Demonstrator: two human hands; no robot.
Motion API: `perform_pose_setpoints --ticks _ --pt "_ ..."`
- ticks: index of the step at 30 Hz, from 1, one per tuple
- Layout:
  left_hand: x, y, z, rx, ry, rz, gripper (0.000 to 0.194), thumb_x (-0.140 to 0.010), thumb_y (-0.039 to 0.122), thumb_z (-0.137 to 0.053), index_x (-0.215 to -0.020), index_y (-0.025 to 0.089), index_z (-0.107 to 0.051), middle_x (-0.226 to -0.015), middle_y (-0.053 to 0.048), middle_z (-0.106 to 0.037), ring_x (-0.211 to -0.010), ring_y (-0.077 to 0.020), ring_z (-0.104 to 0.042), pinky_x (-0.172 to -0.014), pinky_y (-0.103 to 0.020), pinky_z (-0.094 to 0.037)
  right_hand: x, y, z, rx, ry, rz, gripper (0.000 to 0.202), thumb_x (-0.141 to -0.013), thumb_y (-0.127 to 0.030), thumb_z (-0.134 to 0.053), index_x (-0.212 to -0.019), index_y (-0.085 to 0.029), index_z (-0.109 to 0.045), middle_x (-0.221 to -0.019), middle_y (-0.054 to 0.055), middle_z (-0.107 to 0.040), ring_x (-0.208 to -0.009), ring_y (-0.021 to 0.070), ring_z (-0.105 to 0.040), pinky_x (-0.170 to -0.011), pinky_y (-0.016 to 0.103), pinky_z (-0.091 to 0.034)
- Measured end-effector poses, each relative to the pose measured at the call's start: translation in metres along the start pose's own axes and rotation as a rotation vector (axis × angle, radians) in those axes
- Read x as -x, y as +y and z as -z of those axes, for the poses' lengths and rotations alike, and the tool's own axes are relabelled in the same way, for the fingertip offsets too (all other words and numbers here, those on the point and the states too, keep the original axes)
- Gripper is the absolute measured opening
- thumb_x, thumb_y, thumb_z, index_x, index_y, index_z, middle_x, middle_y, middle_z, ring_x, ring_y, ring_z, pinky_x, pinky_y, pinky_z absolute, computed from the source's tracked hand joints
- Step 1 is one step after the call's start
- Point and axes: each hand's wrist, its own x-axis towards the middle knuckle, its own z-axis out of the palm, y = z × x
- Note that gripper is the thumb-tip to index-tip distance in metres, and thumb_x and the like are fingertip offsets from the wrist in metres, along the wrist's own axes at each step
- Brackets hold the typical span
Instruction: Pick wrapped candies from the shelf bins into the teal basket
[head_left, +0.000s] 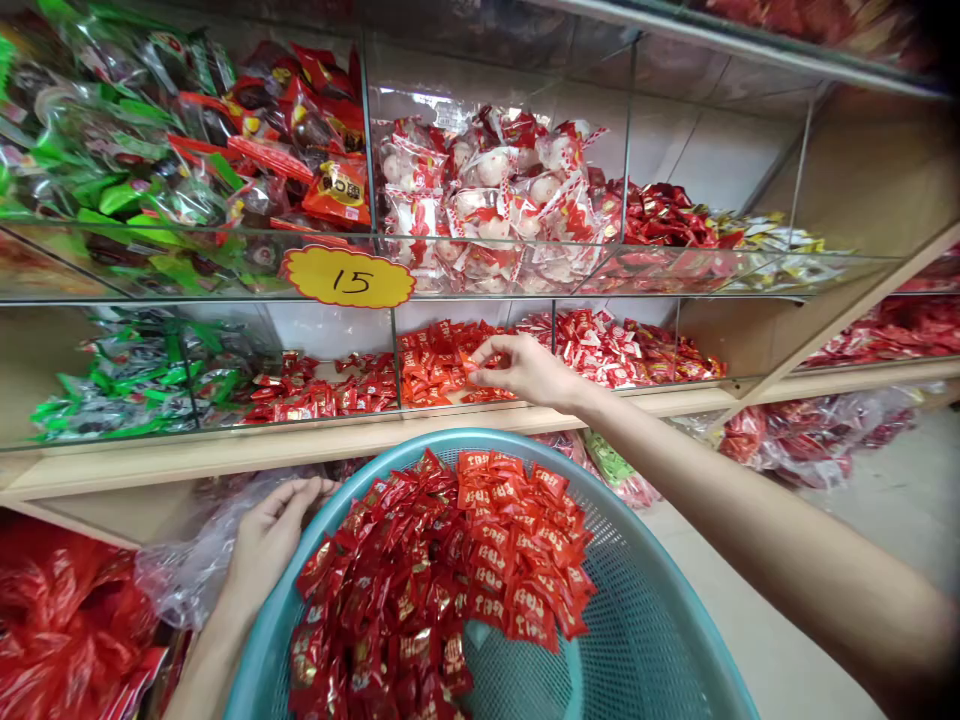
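A teal mesh basket (652,560) holds dark red wrapped candies (397,590) on its left and brighter red packets (517,550) toward its right. My left hand (277,525) is at the basket's left rim, fingers curled against its outer side. Above the far rim, my right hand (517,368) reaches into a lower shelf compartment of bright red packets (442,350). Its thumb and forefinger are pinched at the packets, on what looks like one small red packet (469,364).
Glass-fronted shelves (480,270) hold green, red and white wrapped goods in divided compartments. A yellow tag (349,277) reads 15. Red plastic bags (67,620) lie at lower left. More bagged goods (817,435) sit below the shelf at right.
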Motion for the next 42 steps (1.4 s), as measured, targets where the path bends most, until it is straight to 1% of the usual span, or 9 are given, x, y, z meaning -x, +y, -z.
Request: perform_pose_setpoints --ticks 8,13,18,21,24,29,35,38,42 --pt "0.001 -0.001 0.0 -0.003 -0.006 -0.026 0.039 -0.047 0.054 -0.073 -0.065 0.02 -0.071 -0.076 -0.005 -0.075 -0.078 -0.0237 -0.067 -0.076 -0.031 -0.053 0.081 -0.004 -0.004 -0.02 -0.181 -0.006 0.019 -0.082 -0.033 -0.057 -0.089 -0.016 -0.06 -0.081 0.003 -0.062 -0.067 0.0125 -0.052 -0.063 0.028 -0.042" --pt "-0.001 -0.002 0.001 -0.007 -0.013 -0.02 0.037 -0.048 0.053 -0.072 -0.066 0.02 -0.072 -0.076 -0.004 -0.075 -0.078 -0.0223 -0.066 -0.075 -0.029 -0.052 0.125 0.011 -0.004 0.17 -0.226 -0.098 0.018 -0.086 -0.033 -0.051 -0.091 -0.018 -0.058 -0.083 0.004 -0.061 -0.071 0.015 -0.054 -0.066 0.03 -0.043" --pt "-0.002 -0.003 0.0 -0.026 -0.01 -0.026 0.035 -0.05 0.051 -0.071 -0.067 0.02 -0.072 -0.076 -0.004 -0.075 -0.076 -0.0211 -0.065 -0.072 -0.027 -0.052 0.163 0.034 -0.012 0.396 -0.224 -0.062 0.014 -0.089 -0.027 -0.044 -0.092 -0.019 -0.055 -0.094 0.009 -0.062 -0.083 0.0193 -0.058 -0.071 0.032 -0.044" --pt "-0.001 -0.003 0.0 -0.029 -0.011 -0.03 0.035 -0.051 0.051 -0.071 -0.067 0.02 -0.072 -0.077 -0.004 -0.075 -0.077 -0.0215 -0.065 -0.073 -0.027 -0.052 0.175 0.04 -0.019 0.472 -0.248 -0.036 0.014 -0.089 -0.024 -0.042 -0.095 -0.018 -0.053 -0.094 0.01 -0.06 -0.083 0.0201 -0.058 -0.071 0.033 -0.045" --pt "-0.001 -0.004 0.001 -0.021 -0.025 -0.03 0.035 -0.052 0.051 -0.071 -0.068 0.02 -0.071 -0.078 -0.004 -0.075 -0.078 -0.0213 -0.066 -0.074 -0.027 -0.052 0.17 0.035 -0.021 0.505 -0.261 -0.007 0.014 -0.088 -0.022 -0.043 -0.096 -0.017 -0.053 -0.094 0.01 -0.06 -0.084 0.0203 -0.058 -0.072 0.033 -0.045" --pt "-0.001 -0.002 0.0 -0.031 -0.016 -0.021 0.036 -0.051 0.052 -0.071 -0.067 0.02 -0.071 -0.078 -0.005 -0.075 -0.079 -0.0224 -0.066 -0.075 -0.029 -0.052 0.134 0.012 -0.024 0.58 -0.256 0.11 0.013 -0.088 -0.017 -0.043 -0.092 -0.016 -0.056 -0.092 0.009 -0.059 -0.082 0.0173 -0.056 -0.069 0.029 -0.041" --pt "0.0 0.0 -0.001 -0.011 -0.02 -0.039 0.036 -0.049 0.053 -0.071 -0.065 0.021 -0.071 -0.075 -0.006 -0.075 -0.078 -0.0246 -0.066 -0.076 -0.033 -0.052 0.094 -0.008 -0.06 0.761 -0.338 0.13 0.015 -0.084 -0.009 -0.046 -0.089 -0.015 -0.059 -0.09 0.009 -0.063 -0.078 0.0171 -0.056 -0.062 0.029 -0.034" --pt "-0.001 -0.003 0.001 -0.036 -0.021 -0.055 0.035 -0.052 0.053 -0.07 -0.066 0.021 -0.071 -0.077 -0.005 -0.075 -0.077 -0.0236 -0.065 -0.073 -0.032 -0.052 0.087 -0.007 -0.077 0.807 -0.335 0.096 0.022 -0.081 -0.004 -0.045 -0.095 -0.013 -0.059 -0.088 0.009 -0.065 -0.077 0.0182 -0.057 -0.06 0.029 -0.033" --pt "-0.003 -0.009 0.003 -0.056 -0.028 -0.074 0.034 -0.057 0.052 -0.068 -0.069 0.021 -0.072 -0.078 -0.005 -0.075 -0.076 -0.0221 -0.065 -0.071 -0.03 -0.051 0.09 0.001 -0.085 0.856 -0.305 0.122 0.03 -0.078 0.003 -0.042 -0.095 -0.013 -0.06 -0.084 0.01 -0.065 -0.076 0.0181 -0.057 -0.061 0.029 -0.033"
